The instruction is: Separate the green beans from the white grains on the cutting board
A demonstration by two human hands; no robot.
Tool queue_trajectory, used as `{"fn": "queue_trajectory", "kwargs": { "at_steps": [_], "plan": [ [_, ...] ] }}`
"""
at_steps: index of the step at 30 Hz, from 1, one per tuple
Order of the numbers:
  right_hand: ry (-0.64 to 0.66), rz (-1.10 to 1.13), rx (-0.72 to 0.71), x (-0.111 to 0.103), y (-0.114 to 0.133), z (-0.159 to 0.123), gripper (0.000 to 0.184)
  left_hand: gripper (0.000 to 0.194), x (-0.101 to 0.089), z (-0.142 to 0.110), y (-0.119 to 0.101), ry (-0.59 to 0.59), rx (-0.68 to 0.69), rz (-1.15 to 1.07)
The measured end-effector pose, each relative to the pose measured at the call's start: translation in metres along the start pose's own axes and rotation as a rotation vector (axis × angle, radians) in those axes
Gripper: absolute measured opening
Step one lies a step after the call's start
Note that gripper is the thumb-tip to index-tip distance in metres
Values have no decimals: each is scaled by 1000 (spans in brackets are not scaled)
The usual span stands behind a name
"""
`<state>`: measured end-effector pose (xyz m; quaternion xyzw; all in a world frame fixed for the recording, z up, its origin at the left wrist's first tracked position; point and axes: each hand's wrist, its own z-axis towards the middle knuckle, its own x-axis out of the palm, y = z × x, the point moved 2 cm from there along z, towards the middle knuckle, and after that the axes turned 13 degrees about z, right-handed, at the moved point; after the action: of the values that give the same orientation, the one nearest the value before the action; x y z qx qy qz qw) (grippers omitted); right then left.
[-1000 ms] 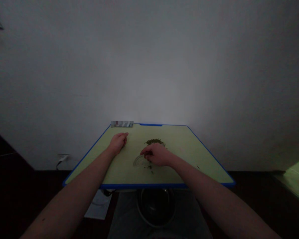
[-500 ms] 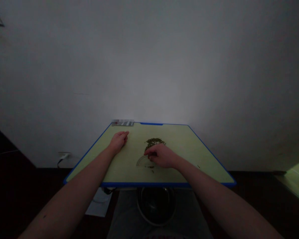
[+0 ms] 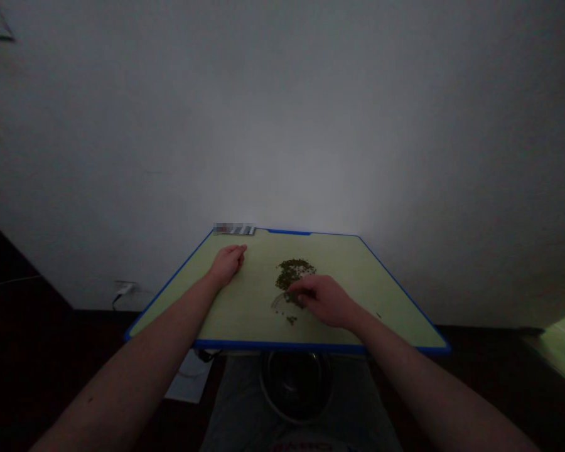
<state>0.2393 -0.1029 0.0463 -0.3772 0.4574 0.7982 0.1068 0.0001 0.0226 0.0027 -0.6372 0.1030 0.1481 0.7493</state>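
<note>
Head view: one wall (image 3: 292, 113), pale grey, behind all else we list. One table (image 3: 245, 314), yellow-green, blue-edged. Two bare forearms, left (image 3: 160, 339) and right (image 3: 405, 358), entering from the lower corners, crossing the near edge and slanting inward. One bowl (image 3: 295, 419), dark inside, below that edge, over grey cloth. One sheet (image 3: 186, 380), white, low, beside the left forearm.

Right hand (image 3: 327, 302): back uppermost, pointing left and slightly forward; fingers bent and drawn toward the thumb, tips low at the near side of the grains. Whether they pinch the protractor, we cannot tell. Left hand (image 3: 227, 263): toward the table's far left, well apart from the grains; fingers curled under, one pointing forward. Its palm is hidden, so we cannot tell whether it grasps anything.

One pile of grains (image 3: 289, 270), green-brown, loosely spread, mid-table. One strip (image 3: 235, 230), blurred, at the far left corner. One protractor (image 3: 277, 302), clear, its arc showing left of the right fingertips, the remainder hidden from us. Stray bits (image 3: 292, 320), a small cluster, nearer the front edge.
</note>
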Motion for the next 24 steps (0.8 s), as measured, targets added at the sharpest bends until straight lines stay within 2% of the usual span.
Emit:
{"fn": "queue_trajectory", "kwargs": {
  "at_steps": [2, 4, 7, 12, 18, 21, 24],
  "plan": [
    [-112, -42, 7, -4, 1, -13, 32, 37, 0, 0, 0, 2, 10, 19],
    [-161, -90, 10, -5, 1, -24, 31, 37, -1, 0, 1, -2, 23, 35],
    [-132, -137, -4, -1, 2, -32, 33, 38, -2, 1, 0, -15, 30, 49],
    [-74, -151, -4, 7, 2, -31, 34, 37, -2, 2, 2, -11, 3, 58],
    [-85, -182, 37, 5, 1, -31, 35, 38, -2, 4, 5, -11, 29, 43],
    [-99, -219, 50, 5, -1, -25, 33, 37, -1, 4, 5, -7, 22, 24],
    [-80, -223, 2, 9, 0, -14, 31, 37, -1, 3, 4, -10, 0, 24]
  ]
}}
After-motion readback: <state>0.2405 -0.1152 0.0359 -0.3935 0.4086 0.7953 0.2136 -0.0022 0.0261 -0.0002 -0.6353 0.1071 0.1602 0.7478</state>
